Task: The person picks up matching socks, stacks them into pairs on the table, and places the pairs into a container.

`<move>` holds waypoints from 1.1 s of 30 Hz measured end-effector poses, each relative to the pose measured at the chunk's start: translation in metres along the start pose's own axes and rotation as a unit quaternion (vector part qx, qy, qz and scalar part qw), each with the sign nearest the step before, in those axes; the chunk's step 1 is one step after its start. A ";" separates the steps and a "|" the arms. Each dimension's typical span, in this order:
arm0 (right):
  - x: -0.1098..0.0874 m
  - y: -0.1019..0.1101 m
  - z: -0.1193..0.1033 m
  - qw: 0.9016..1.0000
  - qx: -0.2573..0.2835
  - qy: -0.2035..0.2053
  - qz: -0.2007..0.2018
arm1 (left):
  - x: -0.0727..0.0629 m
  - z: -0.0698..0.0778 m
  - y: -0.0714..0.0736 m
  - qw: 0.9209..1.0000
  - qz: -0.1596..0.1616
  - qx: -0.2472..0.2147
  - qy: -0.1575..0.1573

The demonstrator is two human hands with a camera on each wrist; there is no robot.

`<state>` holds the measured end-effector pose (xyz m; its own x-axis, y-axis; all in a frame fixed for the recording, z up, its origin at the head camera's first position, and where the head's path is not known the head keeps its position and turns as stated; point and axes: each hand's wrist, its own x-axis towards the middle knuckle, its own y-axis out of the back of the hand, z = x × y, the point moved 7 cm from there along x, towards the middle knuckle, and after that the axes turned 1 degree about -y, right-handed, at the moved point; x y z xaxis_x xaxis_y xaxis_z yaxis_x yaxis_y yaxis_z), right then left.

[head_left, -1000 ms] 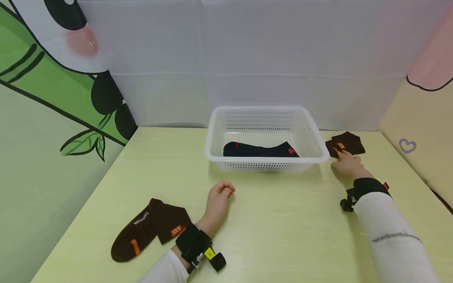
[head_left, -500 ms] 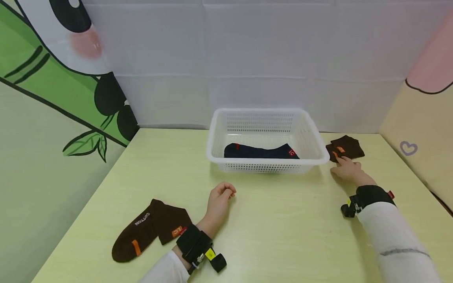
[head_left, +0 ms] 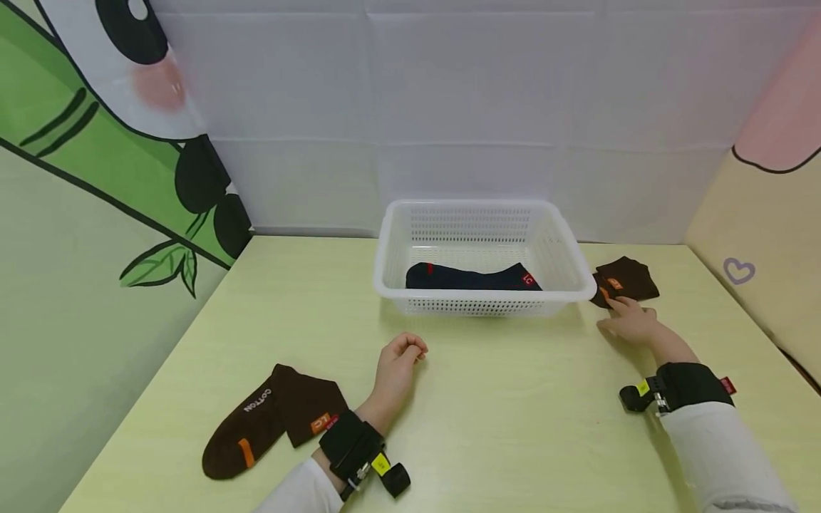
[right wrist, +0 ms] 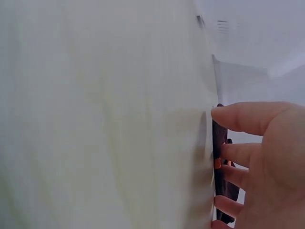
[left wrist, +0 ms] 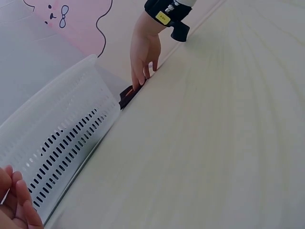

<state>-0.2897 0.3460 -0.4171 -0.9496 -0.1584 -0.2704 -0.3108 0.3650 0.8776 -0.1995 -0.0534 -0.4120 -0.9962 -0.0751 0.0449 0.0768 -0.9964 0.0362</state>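
Observation:
A brown sock (head_left: 627, 278) with an orange mark lies folded over at the back right, beside the basket. My right hand (head_left: 631, 322) touches its near end with outstretched fingers; in the right wrist view the fingers (right wrist: 236, 153) rest against the dark cloth, thumb apart. Another brown sock (head_left: 246, 427), lettered COTTON and bent over itself, lies at the front left. Just right of it my left hand (head_left: 394, 367) rests over the table, fingers loosely curled, holding nothing visible. A dark navy sock (head_left: 471, 276) with red marks lies inside the white basket (head_left: 484, 293).
The pale yellow table (head_left: 487, 399) meets a white-covered wall (head_left: 462, 92) at the back. A painted side wall (head_left: 757, 242) closes off the right, close to the brown sock there. The basket stands between the hands, near the back.
My right hand has drawn back towards me, and the brown sock under its fingers has slid the same way along the table. My left hand stays put; the view has tilted slightly.

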 end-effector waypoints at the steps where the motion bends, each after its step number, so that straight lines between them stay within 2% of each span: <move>1: -0.002 -0.001 -0.001 1.000 0.001 0.003 0.001 | 0.000 0.000 0.000 1.000 0.000 -0.001 0.001; 13: -0.033 -0.013 -0.018 0.998 0.051 0.023 0.003 | 0.000 -0.001 -0.001 1.000 -0.001 -0.004 0.002; 20: -0.045 -0.017 -0.026 0.997 0.064 0.031 0.018 | 0.003 -0.003 0.000 1.000 0.003 -0.003 -0.001; 27: -0.050 -0.021 -0.025 0.997 0.067 0.025 0.020 | 0.004 -0.007 0.000 1.000 -0.001 -0.005 -0.001; 31: -0.050 -0.020 -0.024 0.998 0.061 0.001 0.023 | 0.005 -0.007 0.001 1.000 0.000 -0.003 -0.004; 33: -0.050 -0.017 -0.022 0.997 0.070 -0.013 0.038 | 0.005 -0.007 0.001 1.000 0.001 -0.004 -0.004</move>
<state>-0.2364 0.3277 -0.4097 -0.9707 -0.1029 -0.2170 -0.2391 0.4993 0.8328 -0.2051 -0.0547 -0.4190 -0.9956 -0.0773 0.0530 0.0789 -0.9965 0.0276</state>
